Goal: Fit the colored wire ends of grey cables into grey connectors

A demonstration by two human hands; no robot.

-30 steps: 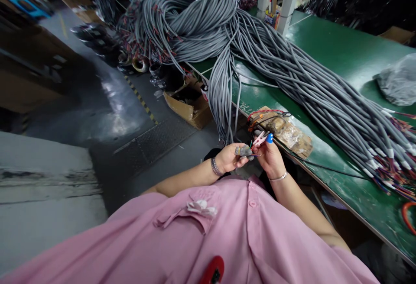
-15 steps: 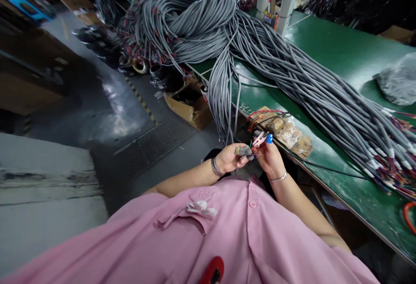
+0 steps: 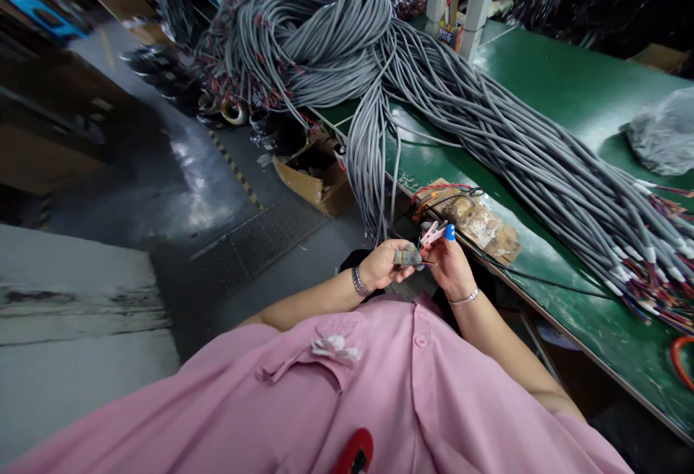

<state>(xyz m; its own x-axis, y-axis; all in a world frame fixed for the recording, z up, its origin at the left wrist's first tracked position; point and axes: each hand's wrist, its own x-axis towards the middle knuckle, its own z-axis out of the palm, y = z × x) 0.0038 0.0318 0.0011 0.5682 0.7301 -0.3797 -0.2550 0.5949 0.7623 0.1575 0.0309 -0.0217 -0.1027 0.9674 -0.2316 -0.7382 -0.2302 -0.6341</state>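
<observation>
Thin wires (image 3: 429, 264): between our hands, near the bench edge; their far ends are hidden.
Left hand (image 3: 381, 266): we seem to pinch the wires with grey-covered fingers (image 3: 406, 256).
Right hand (image 3: 454, 269): we grasp a pink clip-like tool (image 3: 432, 234) beside a blue thumb cover (image 3: 450, 232).
Fingertip work: judged as close handling of wire ends; any further move calls for a steady pinch.
Green bench (image 3: 547, 62): bears a wrapped block (image 3: 488, 232) and grey cables (image 3: 504, 123).
</observation>
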